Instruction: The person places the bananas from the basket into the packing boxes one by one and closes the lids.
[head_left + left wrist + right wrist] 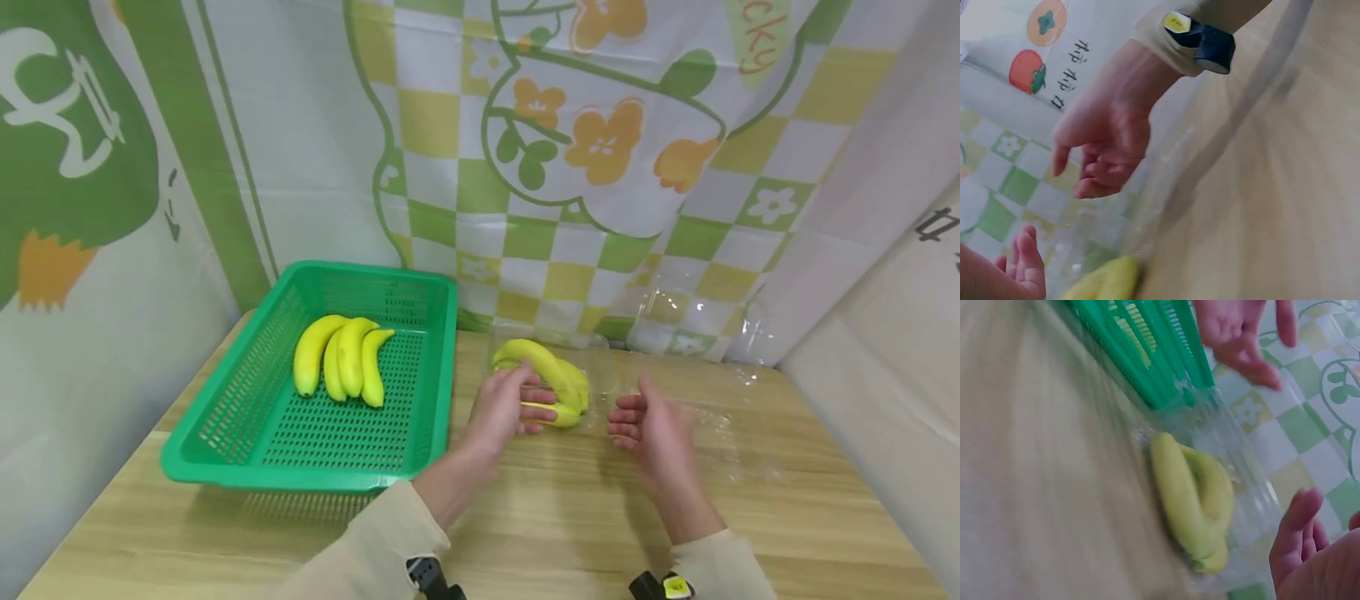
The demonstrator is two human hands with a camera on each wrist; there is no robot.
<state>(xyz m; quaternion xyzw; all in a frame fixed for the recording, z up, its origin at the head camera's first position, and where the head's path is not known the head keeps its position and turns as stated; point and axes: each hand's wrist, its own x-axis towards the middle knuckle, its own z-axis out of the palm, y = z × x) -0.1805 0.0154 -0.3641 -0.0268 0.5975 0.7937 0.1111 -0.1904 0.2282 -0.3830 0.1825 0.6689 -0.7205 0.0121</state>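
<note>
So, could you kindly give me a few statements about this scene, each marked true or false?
1. The basket is red. False: it is green.
2. The basket bananas number four. True.
3. The right hand is gripping fruit. False: it holds nothing.
4. The loose bananas are right of the basket in the head view. True.
5. The left hand is inside the basket. False: it is outside, near the loose bananas.
6. Clear plastic shows beside the loose bananas. True.

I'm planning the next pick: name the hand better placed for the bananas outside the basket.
Probably the left hand: in the head view it overlaps those bananas and is nearer the basket, while the right hand shows a gap to the bananas.
</note>
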